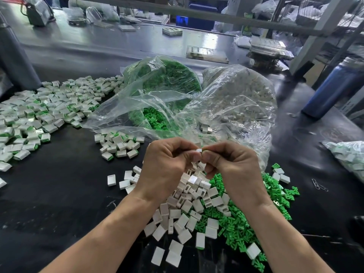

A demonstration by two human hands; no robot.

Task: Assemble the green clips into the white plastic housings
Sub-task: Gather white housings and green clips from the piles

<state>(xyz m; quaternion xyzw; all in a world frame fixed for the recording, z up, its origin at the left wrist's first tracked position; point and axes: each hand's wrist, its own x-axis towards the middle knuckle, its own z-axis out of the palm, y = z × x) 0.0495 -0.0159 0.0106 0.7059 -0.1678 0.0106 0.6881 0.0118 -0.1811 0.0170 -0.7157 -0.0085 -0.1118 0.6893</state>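
My left hand (165,164) and my right hand (230,164) meet above the table, fingertips together, both pinching one small white housing (199,150). Whether a green clip is in it is hidden by my fingers. Below my hands lies a pile of loose white housings (189,209), and to its right a heap of loose green clips (246,223). Assembled housings with green showing (39,111) spread over the left of the table, with a smaller group (118,144) nearer the middle.
Two open clear plastic bags stand behind my hands, one of green clips (165,85) and one of white housings (242,95). A blue bottle (332,89) stands at the right. Another bag of parts (348,156) lies at the right edge. The table top (59,194) is black.
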